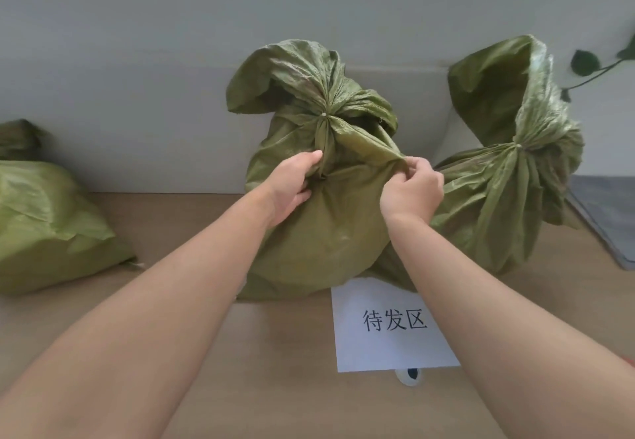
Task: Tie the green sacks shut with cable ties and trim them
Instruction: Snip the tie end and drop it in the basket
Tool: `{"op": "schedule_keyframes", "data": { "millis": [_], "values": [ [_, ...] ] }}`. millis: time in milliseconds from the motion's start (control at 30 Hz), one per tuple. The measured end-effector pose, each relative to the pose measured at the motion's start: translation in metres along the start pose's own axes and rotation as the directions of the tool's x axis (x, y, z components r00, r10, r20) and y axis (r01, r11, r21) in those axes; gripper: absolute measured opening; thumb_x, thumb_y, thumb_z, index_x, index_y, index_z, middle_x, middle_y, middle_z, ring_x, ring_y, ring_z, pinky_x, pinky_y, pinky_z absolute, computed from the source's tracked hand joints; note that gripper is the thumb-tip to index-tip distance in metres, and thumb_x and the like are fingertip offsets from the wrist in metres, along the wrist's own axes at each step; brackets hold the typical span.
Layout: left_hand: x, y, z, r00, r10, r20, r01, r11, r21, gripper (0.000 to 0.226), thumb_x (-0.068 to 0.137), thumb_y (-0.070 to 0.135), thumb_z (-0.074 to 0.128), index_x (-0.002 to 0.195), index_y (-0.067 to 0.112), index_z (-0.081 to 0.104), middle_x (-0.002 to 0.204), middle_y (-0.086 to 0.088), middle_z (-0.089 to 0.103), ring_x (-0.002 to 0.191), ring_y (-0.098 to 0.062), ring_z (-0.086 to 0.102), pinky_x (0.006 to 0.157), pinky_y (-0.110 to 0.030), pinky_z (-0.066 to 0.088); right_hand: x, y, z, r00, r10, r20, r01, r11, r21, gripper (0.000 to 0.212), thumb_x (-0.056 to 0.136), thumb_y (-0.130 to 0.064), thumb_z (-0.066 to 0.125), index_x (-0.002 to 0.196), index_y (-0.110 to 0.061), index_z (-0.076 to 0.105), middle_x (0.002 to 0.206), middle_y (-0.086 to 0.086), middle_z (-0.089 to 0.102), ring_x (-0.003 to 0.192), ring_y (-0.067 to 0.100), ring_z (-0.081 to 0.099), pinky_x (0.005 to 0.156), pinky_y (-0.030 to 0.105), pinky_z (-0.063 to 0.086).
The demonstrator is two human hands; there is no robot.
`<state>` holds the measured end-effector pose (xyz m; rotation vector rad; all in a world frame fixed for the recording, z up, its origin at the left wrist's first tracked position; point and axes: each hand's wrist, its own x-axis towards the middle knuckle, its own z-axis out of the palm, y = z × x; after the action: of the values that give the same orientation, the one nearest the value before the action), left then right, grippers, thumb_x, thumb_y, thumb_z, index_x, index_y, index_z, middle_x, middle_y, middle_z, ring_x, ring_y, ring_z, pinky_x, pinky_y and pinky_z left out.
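Note:
A filled green sack [330, 232] stands in the middle against the white wall, its neck gathered by a pale cable tie [324, 115]. My left hand [292, 184] grips a fold of this sack just below the tie. My right hand [410, 189] pinches a fold of the same sack on its right shoulder. A second green sack [508, 177] leans beside it on the right, its neck also cinched with a tie [516, 146]. A third green sack [44, 225] lies at the left edge; I cannot see its neck.
A white paper sign [388, 327] with printed characters lies on the wooden floor in front of the middle sack. A small white ring-shaped object [410, 375] sits below it. A grey mat [608, 212] is at the right, with a vine [598, 67] above.

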<state>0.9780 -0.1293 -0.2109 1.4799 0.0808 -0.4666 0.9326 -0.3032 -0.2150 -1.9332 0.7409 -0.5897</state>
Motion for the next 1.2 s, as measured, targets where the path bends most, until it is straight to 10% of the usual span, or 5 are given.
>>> {"op": "schedule_keyframes", "data": {
  "millis": [333, 1200],
  "values": [
    [-0.075, 0.040, 0.008, 0.986, 0.082, -0.148, -0.066, 0.992, 0.111, 0.065, 0.101, 0.060, 0.043, 0.161, 0.039, 0.027, 0.169, 0.006, 0.027, 0.155, -0.029, 0.026, 0.121, -0.056, 0.032, -0.057, -0.052, -0.036, 0.985, -0.012, 0.169, -0.016, 0.986, 0.165, 0.053, 0.104, -0.039, 0.043, 0.155, -0.024, 0.044, 0.161, -0.004, 0.038, 0.146, 0.017, 0.036, 0.117, 0.038, 0.030],
    [-0.388, 0.041, -0.073, 0.917, 0.206, -0.343, -0.197, 0.979, 0.061, 0.066, 0.104, 0.063, 0.033, 0.162, 0.034, 0.026, 0.170, 0.000, 0.026, 0.158, -0.029, 0.017, 0.127, -0.047, 0.015, -0.325, -0.160, -0.133, 0.778, -0.091, 0.622, -0.211, 0.895, 0.394, 0.048, 0.105, -0.044, 0.042, 0.141, -0.018, 0.061, 0.131, -0.003, 0.062, 0.127, 0.026, 0.056, 0.114, 0.050, 0.042]
  ]
}}
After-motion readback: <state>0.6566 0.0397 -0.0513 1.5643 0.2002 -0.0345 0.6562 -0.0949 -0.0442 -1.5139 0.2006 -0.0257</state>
